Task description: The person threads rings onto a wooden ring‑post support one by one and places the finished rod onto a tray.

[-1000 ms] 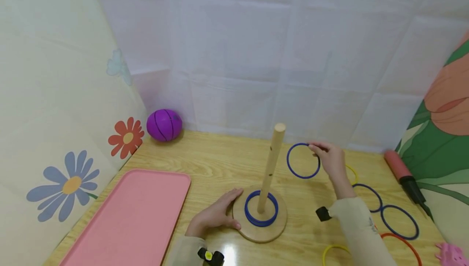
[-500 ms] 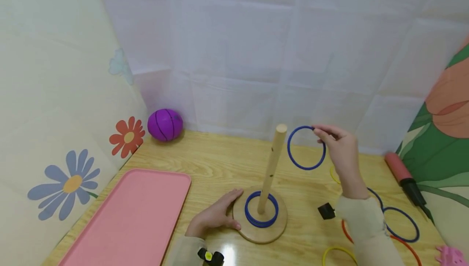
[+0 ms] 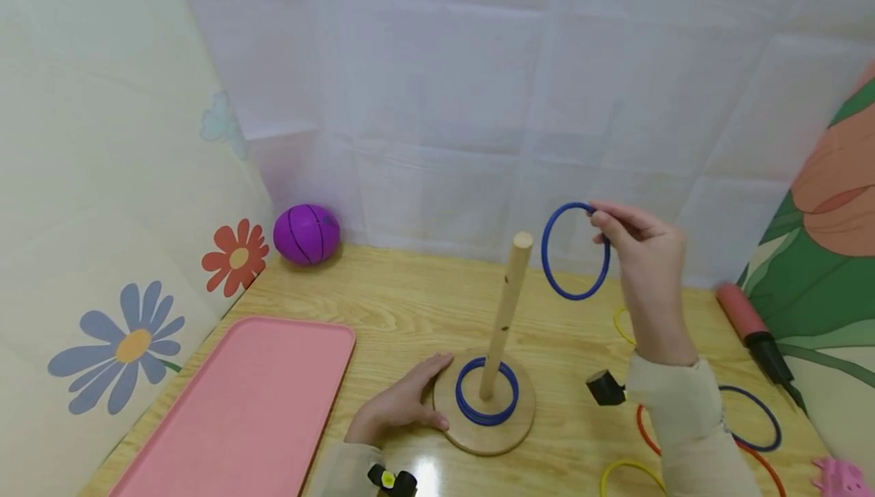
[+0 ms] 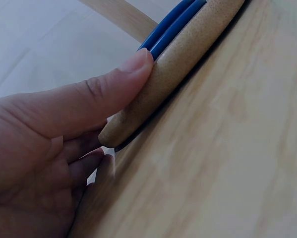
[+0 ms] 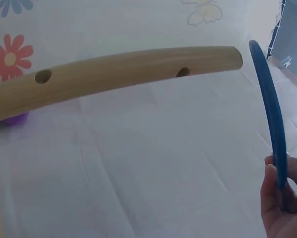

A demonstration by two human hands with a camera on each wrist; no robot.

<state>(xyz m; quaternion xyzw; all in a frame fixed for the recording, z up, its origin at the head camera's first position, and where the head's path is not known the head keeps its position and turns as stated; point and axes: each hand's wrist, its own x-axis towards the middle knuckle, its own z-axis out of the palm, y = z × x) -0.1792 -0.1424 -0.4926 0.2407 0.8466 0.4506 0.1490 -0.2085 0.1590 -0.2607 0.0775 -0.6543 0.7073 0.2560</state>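
Observation:
A wooden ring-toss stand has a round base and an upright peg. Several blue rings lie stacked around the peg's foot. My left hand holds the base's left edge; in the left wrist view the thumb lies against the rim, the other fingers partly hidden behind it. My right hand pinches a blue ring between thumb and fingers, right of the peg top and apart from it. In the right wrist view this ring stands edge-on just beyond the peg's tip.
Right of the stand lie another blue ring, red rings and yellow rings, partly hidden by the right arm. A pink tray is at left, a purple ball behind, a pump at far right.
My right hand has raised the blue ring and moved slightly right; the ring has turned and looks narrower. The left hand and the stand have stayed put.

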